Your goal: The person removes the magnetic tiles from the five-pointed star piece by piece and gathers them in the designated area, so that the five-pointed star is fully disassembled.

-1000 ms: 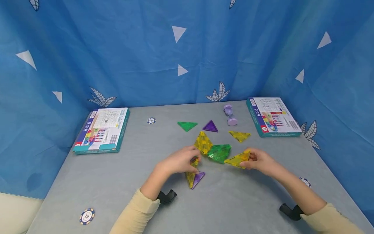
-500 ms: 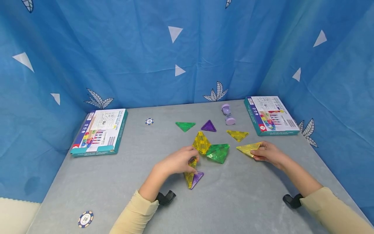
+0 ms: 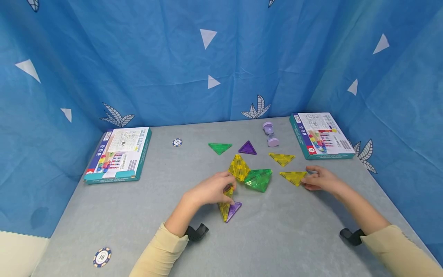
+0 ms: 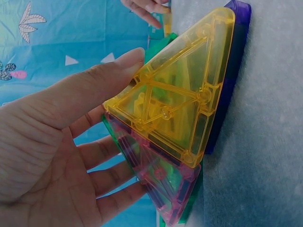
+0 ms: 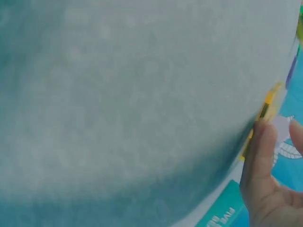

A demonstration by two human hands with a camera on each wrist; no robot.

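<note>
My left hand point(image 3: 214, 189) grips a small cluster of translucent triangular magnetic tiles standing on the table. In the left wrist view its thumb lies at the edge of a yellow tile point(image 4: 182, 90), with a pink tile point(image 4: 163, 177) joined below and a dark purple tile point(image 4: 231, 90) behind. The left fingers are partly hidden behind the cluster. My right hand point(image 3: 322, 180) is beside a flat yellow triangle tile point(image 3: 292, 177); its fingers touch the tile's right corner and the thumb stands apart. Between the hands are a raised yellow piece point(image 3: 238, 168) and a raised green piece point(image 3: 258, 180).
Behind lie a green triangle point(image 3: 220, 148), a purple triangle point(image 3: 247, 148) and another yellow triangle point(image 3: 282, 158). A lilac hourglass point(image 3: 270, 134) lies near the right box point(image 3: 323, 135). Another box point(image 3: 119, 154) lies at left. Poker chips point(image 3: 102, 257) rest on the grey table point(image 3: 155, 215).
My right hand has carried its yellow tile right, away from the green piece, laid it flat on the table and loosened its grip. The left hand has stayed on its cluster.
</note>
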